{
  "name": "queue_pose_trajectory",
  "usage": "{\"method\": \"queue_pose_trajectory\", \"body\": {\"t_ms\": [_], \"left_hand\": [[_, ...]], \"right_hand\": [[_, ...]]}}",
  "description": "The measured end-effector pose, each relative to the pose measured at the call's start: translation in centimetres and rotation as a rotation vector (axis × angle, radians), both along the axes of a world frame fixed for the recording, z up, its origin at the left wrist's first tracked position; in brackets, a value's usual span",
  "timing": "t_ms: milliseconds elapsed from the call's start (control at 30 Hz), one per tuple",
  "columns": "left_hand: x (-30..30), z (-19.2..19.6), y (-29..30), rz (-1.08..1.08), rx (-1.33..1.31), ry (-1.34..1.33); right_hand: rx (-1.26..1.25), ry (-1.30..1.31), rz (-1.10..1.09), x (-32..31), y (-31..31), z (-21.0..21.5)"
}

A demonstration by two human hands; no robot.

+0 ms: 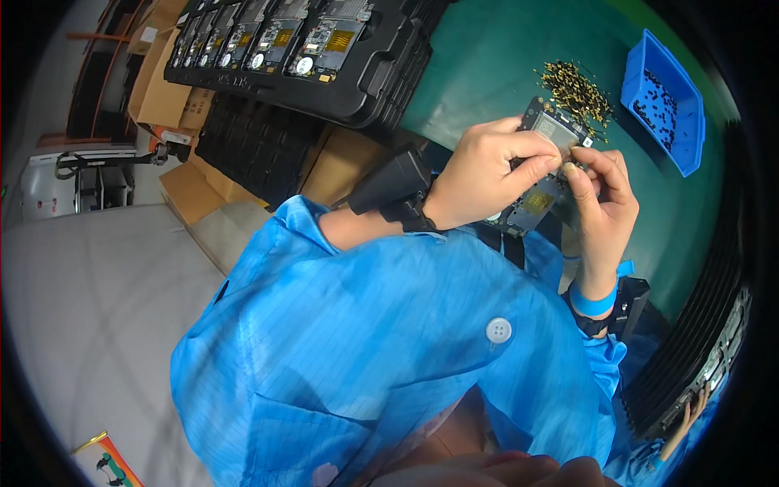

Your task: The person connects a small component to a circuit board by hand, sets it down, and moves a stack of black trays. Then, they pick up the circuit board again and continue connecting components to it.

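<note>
On the green worktop (487, 65), seen from above the worker's blue coat (389, 341), lies the largest item: a stack of black trays (324, 57) at the upper left, its top tray filled with a row of circuit boards (268, 36) of the same kind, whether finished or waiting cannot be told. Cardboard boxes (162, 89) stand beyond it. At the upper right a blue bin (665, 101) holds small dark parts, and just beside it a loose heap of small gold parts (576, 89) is spread on the worktop, many still unused. Held above the worktop's near edge, between both hands, is one circuit board (545, 166). The left hand (487, 174) clasps it, fingers closed over its upper face; the right hand (604, 191) pinches thumb and forefinger together at the board's upper right edge, on something too small to identify. This board appears to be mid-assembly, not yet laid in any tray.
</note>
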State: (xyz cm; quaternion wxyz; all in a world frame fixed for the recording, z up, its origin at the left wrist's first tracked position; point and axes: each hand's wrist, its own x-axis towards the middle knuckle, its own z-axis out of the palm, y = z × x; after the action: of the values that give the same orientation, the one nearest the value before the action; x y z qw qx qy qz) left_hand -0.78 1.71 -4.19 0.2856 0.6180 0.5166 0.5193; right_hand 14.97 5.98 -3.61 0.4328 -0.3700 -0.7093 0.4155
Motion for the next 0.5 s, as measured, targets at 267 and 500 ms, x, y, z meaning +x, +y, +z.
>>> {"method": "queue_pose_trajectory", "body": {"t_ms": [267,500], "left_hand": [[0.7,0.1,-0.1,-0.032,0.083,0.017],[0.9,0.1,-0.2,0.004,0.108,-0.017]], "right_hand": [[-0.201,0.326,0.003,-0.1,-0.5,-1.1],[-0.175,0.36,-0.092,-0.6,-1.3,-1.8]]}}
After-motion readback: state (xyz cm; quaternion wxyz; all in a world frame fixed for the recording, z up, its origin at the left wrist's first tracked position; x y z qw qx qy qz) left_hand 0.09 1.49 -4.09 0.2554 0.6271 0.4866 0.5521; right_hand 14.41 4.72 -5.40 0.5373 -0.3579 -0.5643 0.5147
